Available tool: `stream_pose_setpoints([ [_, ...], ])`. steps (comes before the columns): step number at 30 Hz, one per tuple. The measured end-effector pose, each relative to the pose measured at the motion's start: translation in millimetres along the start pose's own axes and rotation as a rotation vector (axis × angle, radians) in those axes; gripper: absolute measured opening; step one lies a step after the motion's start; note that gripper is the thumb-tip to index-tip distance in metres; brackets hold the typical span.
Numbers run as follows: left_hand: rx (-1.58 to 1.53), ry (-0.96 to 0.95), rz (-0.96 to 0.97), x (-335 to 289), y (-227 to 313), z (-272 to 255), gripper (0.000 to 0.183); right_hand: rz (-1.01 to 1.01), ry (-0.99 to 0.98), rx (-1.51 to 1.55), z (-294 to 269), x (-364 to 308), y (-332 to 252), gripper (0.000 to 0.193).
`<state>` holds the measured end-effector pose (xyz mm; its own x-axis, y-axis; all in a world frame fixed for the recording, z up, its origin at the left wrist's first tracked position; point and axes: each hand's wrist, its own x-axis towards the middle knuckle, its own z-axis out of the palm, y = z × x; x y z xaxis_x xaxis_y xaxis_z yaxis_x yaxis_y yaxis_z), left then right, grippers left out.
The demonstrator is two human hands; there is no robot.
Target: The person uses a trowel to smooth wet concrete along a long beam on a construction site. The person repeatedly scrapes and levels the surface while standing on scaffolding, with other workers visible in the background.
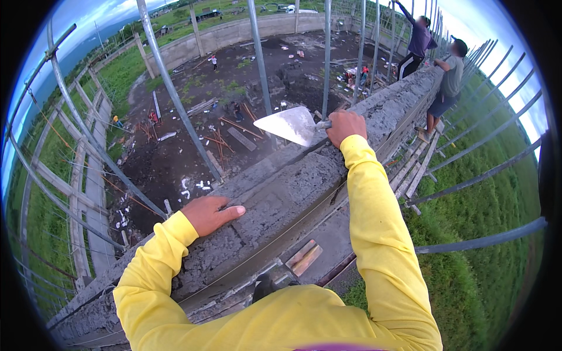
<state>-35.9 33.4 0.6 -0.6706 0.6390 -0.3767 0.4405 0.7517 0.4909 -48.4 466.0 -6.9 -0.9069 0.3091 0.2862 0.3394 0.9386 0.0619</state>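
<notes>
Grey block wall (304,193) top: left hand (211,213) flat; right hand (345,126) grips trowel (290,124).

The trowel (291,124) handle is buried inside the right hand (345,126). Beyond the trowel, ground-level figures are too small to tell.

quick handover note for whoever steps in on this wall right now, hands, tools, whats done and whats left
Right hand: closed on the handle of a trowel, blade held flat over the top of the wall, pointing left.
Left hand: empty, palm down on the inner edge of the wall top, nearer you.
Done: grey mortar lies rough along the wall top between the hands.
Left: that mortar is not smoothed; the blade looks clean.
Nearby: steel poles inside the wall; two people work farther along it.
</notes>
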Motion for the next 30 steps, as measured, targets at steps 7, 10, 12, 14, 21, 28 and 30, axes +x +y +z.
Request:
stream_pose_setpoints([
  [7, -0.004, 0.026, 0.021, 1.2, -4.2, 2.7, 0.089, 0.001, -0.021, -0.015, 2.0, 2.8, 0.6, 0.028],
  [10, -0.001, 0.031, 0.029, 2.2, -5.5, 3.4, 0.088, 0.002, -0.026, -0.011, 2.3, 3.4, 0.8, 0.028],
  [12, 0.003, 0.033, 0.034, 2.1, -5.5, 3.5, 0.088, 0.001, -0.018, -0.007, 2.7, 3.1, 1.0, 0.027],
  [14, 0.006, 0.030, 0.036, 1.7, -4.8, 3.1, 0.089, -0.001, -0.011, -0.006, 3.3, 2.7, 1.1, 0.027],
  [21, 0.009, -0.016, 0.007, 0.2, -0.9, 0.3, 0.100, -0.002, -0.005, 0.002, 2.6, 1.9, 0.9, 0.027],
  [28, 0.019, -0.010, 0.005, -0.6, 0.4, -0.1, 0.099, 0.008, -0.023, 0.001, 0.9, 2.3, 0.2, 0.028],
  [30, 0.020, -0.011, 0.003, -0.6, 0.8, -0.3, 0.098, 0.008, -0.020, 0.001, 1.3, 2.9, -0.1, 0.028],
])
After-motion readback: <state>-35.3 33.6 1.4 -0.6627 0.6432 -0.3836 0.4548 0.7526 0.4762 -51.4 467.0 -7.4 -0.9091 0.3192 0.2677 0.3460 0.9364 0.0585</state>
